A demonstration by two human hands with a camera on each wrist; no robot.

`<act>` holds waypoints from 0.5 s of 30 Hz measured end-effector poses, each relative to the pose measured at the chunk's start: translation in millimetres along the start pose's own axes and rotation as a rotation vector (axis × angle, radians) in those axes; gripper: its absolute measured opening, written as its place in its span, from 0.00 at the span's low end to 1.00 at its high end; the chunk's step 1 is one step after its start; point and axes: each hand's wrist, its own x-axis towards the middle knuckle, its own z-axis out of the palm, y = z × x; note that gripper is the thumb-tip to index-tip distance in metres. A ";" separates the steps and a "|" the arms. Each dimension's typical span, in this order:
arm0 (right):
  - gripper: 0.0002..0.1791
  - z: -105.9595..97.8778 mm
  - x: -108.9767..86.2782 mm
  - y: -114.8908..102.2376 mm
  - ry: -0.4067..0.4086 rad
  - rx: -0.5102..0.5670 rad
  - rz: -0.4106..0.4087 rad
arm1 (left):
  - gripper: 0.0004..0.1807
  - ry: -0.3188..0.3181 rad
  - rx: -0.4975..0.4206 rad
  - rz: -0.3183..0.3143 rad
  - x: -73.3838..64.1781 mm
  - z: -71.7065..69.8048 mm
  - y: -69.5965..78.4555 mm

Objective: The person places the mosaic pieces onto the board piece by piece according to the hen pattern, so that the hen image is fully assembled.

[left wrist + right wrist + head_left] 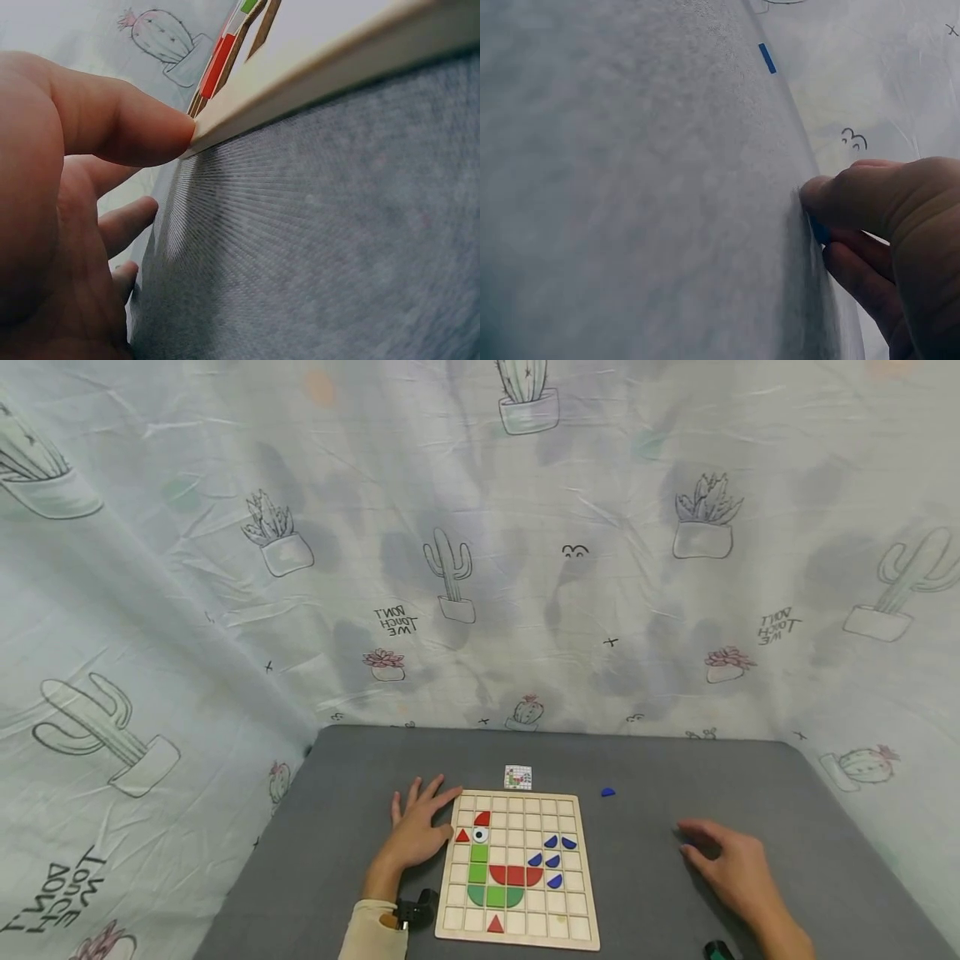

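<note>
A wooden grid board (555,935) lies on the grey table, holding red, green and blue flat pieces and a round eye piece (480,834). Spread beside its left edge is my left hand (416,831), whose thumb (142,124) touches the board's side. The index fingertip reaches the upper left corner. To the right of the board, my right hand (731,868) is low over the table. Its thumb and fingers pinch a small blue piece (819,229), mostly hidden by the fingers. Another blue piece (607,792) lies loose beyond the board's upper right corner.
A small printed pattern card (517,777) lies just behind the board. Several blue pieces (552,862) sit in the board's right-hand squares. A cactus-print cloth (570,635) hangs at the back and sides of the grey table (637,893). Something dark green (718,950) shows by the right wrist.
</note>
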 end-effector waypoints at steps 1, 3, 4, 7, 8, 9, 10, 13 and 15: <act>0.20 -0.9 -1.9 0.7 0.011 -0.003 -0.002 | 0.35 -0.002 0.003 -0.003 0.1 0.4 -0.3; 0.20 -3.1 -6.7 0.8 0.034 -0.003 -0.001 | 0.35 -0.005 0.011 -0.011 0.3 1.0 -0.7; 0.20 -4.2 -8.9 0.8 0.041 0.000 0.003 | 0.35 -0.003 0.013 -0.007 0.6 1.1 -0.6; 0.21 -6.0 -13.1 0.6 0.061 0.013 0.019 | 0.35 -0.003 0.014 -0.007 1.0 0.7 0.1; 0.21 -5.9 -13.5 0.3 0.069 0.013 0.022 | 0.35 -0.003 0.011 -0.006 1.0 0.4 0.5; 0.20 -5.3 -13.4 0.0 0.077 0.011 0.024 | 0.35 -0.001 0.008 -0.005 1.0 0.0 0.9; 0.20 -4.4 -12.9 -0.3 0.086 0.006 0.025 | 0.35 0.000 0.005 -0.003 0.7 -0.3 1.4; 0.20 0.5 -9.9 -1.5 0.108 -0.001 0.016 | 0.36 -0.001 0.004 -0.007 0.2 -0.7 1.6; 0.20 4.3 -7.4 -4.1 0.111 -0.003 0.008 | 0.36 -0.002 0.007 -0.009 -0.1 -0.7 1.1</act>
